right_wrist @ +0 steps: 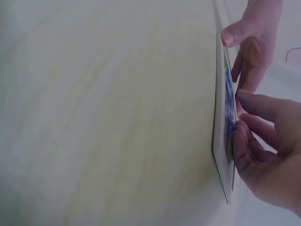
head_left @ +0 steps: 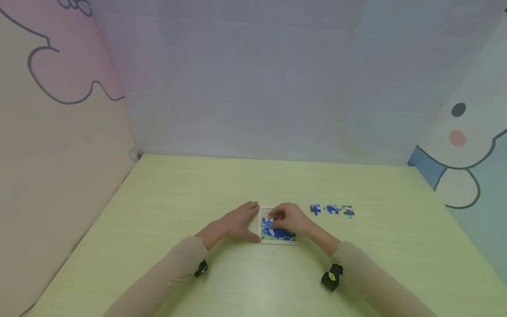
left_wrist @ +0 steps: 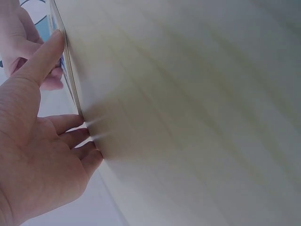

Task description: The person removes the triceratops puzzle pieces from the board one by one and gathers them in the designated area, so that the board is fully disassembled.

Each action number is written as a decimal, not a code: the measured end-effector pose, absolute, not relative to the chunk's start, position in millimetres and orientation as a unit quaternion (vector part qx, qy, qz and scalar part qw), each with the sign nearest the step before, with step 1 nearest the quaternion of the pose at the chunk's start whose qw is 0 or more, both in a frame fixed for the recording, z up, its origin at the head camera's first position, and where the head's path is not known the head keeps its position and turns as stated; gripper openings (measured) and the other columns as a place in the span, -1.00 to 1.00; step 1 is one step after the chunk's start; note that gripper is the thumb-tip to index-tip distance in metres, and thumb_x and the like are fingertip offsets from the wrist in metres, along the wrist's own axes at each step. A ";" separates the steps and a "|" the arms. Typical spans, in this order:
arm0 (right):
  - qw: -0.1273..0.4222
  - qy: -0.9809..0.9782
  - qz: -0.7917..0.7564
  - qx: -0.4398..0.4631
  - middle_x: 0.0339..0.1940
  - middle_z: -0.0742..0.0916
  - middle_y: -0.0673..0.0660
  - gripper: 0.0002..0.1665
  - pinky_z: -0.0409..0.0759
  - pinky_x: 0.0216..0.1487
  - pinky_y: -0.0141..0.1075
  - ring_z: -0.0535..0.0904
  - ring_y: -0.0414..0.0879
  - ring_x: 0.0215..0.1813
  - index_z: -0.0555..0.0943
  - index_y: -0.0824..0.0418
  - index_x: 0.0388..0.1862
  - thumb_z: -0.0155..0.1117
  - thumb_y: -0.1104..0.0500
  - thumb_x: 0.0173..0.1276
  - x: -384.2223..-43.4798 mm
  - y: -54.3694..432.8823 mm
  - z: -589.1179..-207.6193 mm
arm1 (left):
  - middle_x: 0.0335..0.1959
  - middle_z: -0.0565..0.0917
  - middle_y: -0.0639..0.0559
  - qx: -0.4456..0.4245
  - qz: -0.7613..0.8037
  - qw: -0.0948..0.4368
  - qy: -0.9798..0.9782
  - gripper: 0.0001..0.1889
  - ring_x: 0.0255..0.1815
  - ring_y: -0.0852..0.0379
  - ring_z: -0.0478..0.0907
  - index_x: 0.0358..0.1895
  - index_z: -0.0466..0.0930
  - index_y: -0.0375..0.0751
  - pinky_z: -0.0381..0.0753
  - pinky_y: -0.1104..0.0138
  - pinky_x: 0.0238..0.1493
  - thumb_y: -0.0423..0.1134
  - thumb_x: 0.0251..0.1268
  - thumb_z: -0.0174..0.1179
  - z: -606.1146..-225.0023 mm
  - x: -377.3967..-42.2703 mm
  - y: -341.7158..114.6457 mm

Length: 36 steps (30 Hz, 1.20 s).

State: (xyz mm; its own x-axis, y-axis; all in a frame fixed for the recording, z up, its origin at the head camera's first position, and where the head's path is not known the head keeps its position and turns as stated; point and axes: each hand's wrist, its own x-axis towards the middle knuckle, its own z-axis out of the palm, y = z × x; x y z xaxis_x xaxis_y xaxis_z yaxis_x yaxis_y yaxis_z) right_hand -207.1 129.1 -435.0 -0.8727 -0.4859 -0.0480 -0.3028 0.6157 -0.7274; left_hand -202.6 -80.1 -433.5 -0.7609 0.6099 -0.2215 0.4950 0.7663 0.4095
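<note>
A small jigsaw puzzle (head_left: 283,234) with a blue dinosaur-like picture lies in a pale wooden frame (head_left: 277,242) on the table. A strip of bare backing shows along the frame's upper left. My left hand (head_left: 239,221) rests at the frame's left side, thumb near the lower corner and straight fingers along the upper part. Over the puzzle is my right hand (head_left: 292,219), fingers bent and thumb apart from the index finger, both touching the picture's left part. Whether a piece is pinched there is hidden. In the right wrist view its fingertips (right_wrist: 240,129) meet the puzzle's surface.
Three loose puzzle pieces lie in a row right of the frame: a blue one (head_left: 315,209), a middle one (head_left: 332,209) and a greenish one (head_left: 348,211). The yellow-green table (head_left: 198,185) meets a pale curtain (head_left: 257,88) behind and printed panels at both sides.
</note>
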 end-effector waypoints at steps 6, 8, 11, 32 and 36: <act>0.110 0.903 -0.361 -0.203 -0.46 0.65 -0.02 -0.75 0.49 -0.39 -0.43 0.48 -0.23 -0.43 0.67 0.27 -0.23 0.39 0.26 0.05 -203.1 123.6 -435.6 | 0.43 0.01 -0.15 0.301 0.166 0.171 0.923 0.02 0.44 -0.06 -0.13 0.38 0.03 -0.34 -0.01 0.17 0.40 0.18 -0.07 0.29 -432.4 -201.6 -79.8; 0.108 0.906 -0.354 -0.208 -0.46 0.66 -0.01 -0.76 0.50 -0.39 -0.43 0.48 -0.24 -0.44 0.68 0.27 -0.24 0.39 0.26 0.05 -202.3 122.5 -435.7 | 0.42 0.02 -0.16 0.303 0.170 0.170 0.922 0.02 0.44 -0.07 -0.12 0.37 0.04 -0.36 0.00 0.17 0.39 0.17 -0.08 0.30 -431.5 -200.8 -79.7; 0.111 0.906 -0.351 -0.209 -0.46 0.66 -0.01 -0.77 0.50 -0.38 -0.43 0.48 -0.24 -0.44 0.68 0.27 -0.27 0.40 0.26 0.04 -202.4 120.2 -435.1 | 0.42 0.03 -0.16 0.302 0.168 0.169 0.923 0.01 0.43 -0.07 -0.11 0.37 0.05 -0.36 0.00 0.18 0.39 0.17 -0.08 0.30 -431.3 -200.2 -80.1; 0.121 0.889 -0.388 -0.210 -0.47 0.60 0.01 -0.85 0.52 -0.33 -0.40 0.49 -0.19 -0.39 0.51 0.24 -0.36 0.30 0.37 0.10 -197.8 116.4 -430.2 | 0.43 0.02 -0.15 0.296 0.170 0.172 0.924 0.02 0.44 -0.05 -0.14 0.37 0.04 -0.34 -0.01 0.18 0.40 0.18 -0.08 0.30 -431.6 -201.5 -80.3; 0.128 0.879 -0.408 -0.211 -0.45 0.60 0.04 -0.87 0.52 -0.31 -0.39 0.49 -0.18 -0.37 0.51 0.27 -0.36 0.26 0.40 0.13 -198.8 119.1 -430.8 | 0.43 0.01 -0.14 0.295 0.168 0.174 0.924 0.01 0.44 -0.05 -0.14 0.37 0.04 -0.34 0.00 0.18 0.40 0.18 -0.07 0.29 -431.5 -201.7 -79.8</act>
